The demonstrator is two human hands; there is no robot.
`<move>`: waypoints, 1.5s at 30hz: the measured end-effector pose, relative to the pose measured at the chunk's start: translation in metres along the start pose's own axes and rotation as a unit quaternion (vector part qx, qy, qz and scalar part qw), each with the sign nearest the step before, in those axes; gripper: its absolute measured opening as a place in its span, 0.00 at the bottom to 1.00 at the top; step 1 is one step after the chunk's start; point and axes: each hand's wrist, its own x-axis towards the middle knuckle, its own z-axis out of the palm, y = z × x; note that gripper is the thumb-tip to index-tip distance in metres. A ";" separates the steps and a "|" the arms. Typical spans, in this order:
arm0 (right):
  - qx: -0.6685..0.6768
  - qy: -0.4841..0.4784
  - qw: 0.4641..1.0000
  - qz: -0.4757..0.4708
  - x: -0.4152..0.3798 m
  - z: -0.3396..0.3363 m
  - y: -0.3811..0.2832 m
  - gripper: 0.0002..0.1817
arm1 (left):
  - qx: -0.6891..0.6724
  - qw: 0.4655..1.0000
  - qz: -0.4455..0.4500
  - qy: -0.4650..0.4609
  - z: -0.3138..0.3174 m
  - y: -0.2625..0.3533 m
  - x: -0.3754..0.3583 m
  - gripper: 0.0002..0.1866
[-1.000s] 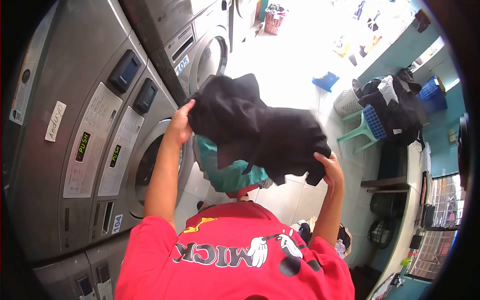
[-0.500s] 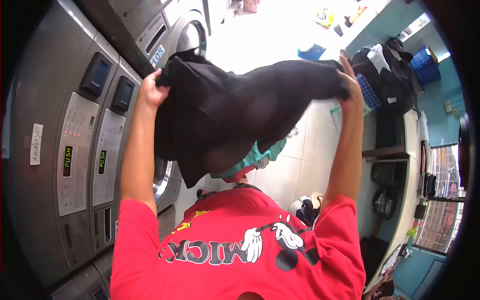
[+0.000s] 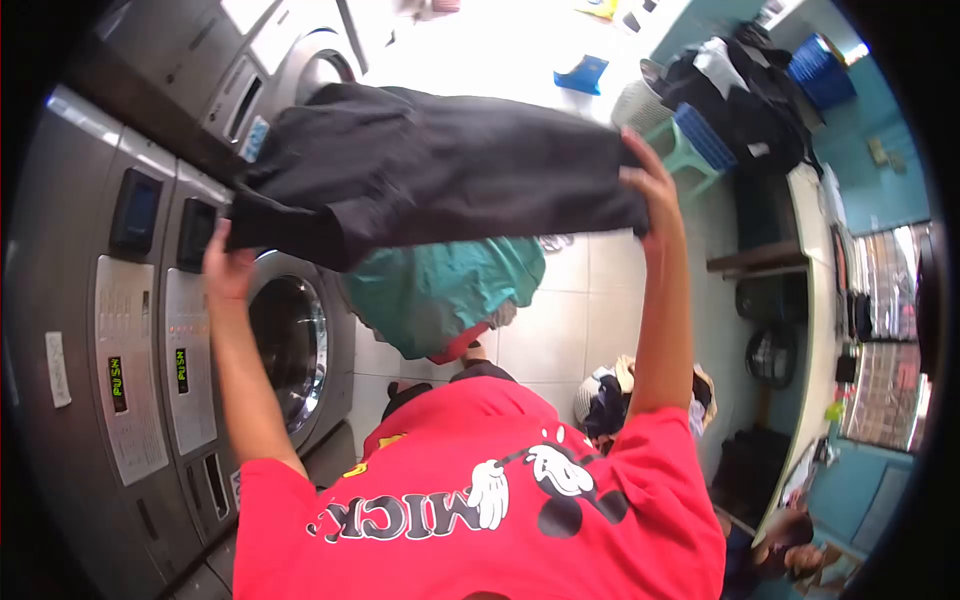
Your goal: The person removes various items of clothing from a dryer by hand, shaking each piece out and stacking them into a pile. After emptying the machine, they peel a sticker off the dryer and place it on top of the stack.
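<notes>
A black garment stretches between two bare hands above a teal cloth, the left hand closing its fingers on one end, the right hand gripping the other. Green "PUSH" readouts light two control panels on the steel washers at left; the handwriting on a white label is too blurred to read. "MICK" shows upside down on the wearer's red shirt. Pale floor tiles open between the teal cloth and a clothes pile, with the long edge of a counter farther right.
</notes>
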 end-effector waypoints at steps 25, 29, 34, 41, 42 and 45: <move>-0.402 0.067 0.836 0.367 -0.090 -0.194 0.381 0.14 | 0.305 0.874 -0.318 0.204 -0.207 -0.282 -0.100 0.17; -0.480 0.071 0.793 0.369 -0.062 -0.190 0.397 0.15 | 0.405 0.821 -0.380 0.131 -0.191 -0.324 -0.117 0.16; -0.622 -0.022 0.683 0.384 -0.016 -0.238 0.455 0.19 | 0.625 0.721 -0.287 0.084 -0.202 -0.411 -0.151 0.21; -0.635 -0.067 0.680 0.360 0.088 -0.317 0.567 0.22 | 0.846 0.444 -0.283 0.080 -0.109 -0.463 -0.150 0.27; -0.642 -0.074 0.674 0.359 0.101 -0.327 0.585 0.22 | 0.855 0.417 -0.292 0.104 -0.104 -0.468 -0.149 0.28; -0.659 -0.085 0.663 0.345 0.135 -0.354 0.642 0.24 | 0.882 0.342 -0.292 0.138 -0.119 -0.478 -0.162 0.31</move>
